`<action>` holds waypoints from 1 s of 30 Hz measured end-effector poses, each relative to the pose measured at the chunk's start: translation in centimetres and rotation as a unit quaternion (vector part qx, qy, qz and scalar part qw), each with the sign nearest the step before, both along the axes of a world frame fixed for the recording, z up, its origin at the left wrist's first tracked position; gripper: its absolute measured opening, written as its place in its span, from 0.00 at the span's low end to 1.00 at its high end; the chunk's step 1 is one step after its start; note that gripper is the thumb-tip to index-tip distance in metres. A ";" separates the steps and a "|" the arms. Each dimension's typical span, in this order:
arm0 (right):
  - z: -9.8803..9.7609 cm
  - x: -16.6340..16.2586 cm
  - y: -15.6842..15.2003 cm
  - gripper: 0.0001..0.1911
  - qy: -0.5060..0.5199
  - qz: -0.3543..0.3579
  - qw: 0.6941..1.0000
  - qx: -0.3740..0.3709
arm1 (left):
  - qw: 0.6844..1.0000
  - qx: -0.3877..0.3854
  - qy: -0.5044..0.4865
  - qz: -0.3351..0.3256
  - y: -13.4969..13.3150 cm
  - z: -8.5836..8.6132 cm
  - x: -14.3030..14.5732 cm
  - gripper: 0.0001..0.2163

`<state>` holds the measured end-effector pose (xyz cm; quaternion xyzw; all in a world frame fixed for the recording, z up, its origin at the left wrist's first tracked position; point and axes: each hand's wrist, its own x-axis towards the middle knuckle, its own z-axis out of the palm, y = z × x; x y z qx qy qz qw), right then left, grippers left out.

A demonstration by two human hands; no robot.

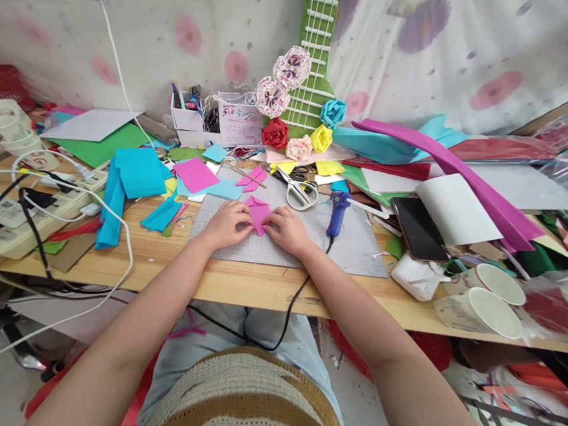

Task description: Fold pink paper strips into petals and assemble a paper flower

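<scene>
Between my two hands is a small piece of magenta paper [258, 212], partly folded, over the grey cutting mat [350, 256]. My left hand [229, 224] pinches its left edge, the thumb and fingers closed together. On the other side, my right hand [286, 229] grips the lower right edge with bent fingers. Just beyond my right hand lie scissors [302, 194] with pale handles. A blue glue gun [337, 215] rests on the mat further right, its black cord running down off the table edge. Cut magenta strips [253, 178] lie behind the held piece.
Blue crepe paper [137, 173] and a magenta sheet [196, 175] lie to the left, near a power strip [47, 217] with tangled cables. A green paper guitar [314, 62] with paper flowers stands behind. At right are a phone [419, 227] and paper cups [480, 311].
</scene>
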<state>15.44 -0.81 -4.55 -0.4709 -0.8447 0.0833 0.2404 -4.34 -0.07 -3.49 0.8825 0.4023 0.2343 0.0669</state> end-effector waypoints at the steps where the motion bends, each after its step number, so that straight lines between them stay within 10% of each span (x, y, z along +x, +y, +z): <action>1: 0.0 -0.1 0.0 0.06 -0.002 0.000 1.000 -0.009 | 1.000 -0.010 -0.002 0.012 0.0 -0.1 0.0 0.06; 30: 0.3 -1.0 -0.5 0.12 0.002 -0.021 0.999 -0.033 | 0.981 -0.077 -0.066 0.168 -0.1 -0.6 1.5 0.09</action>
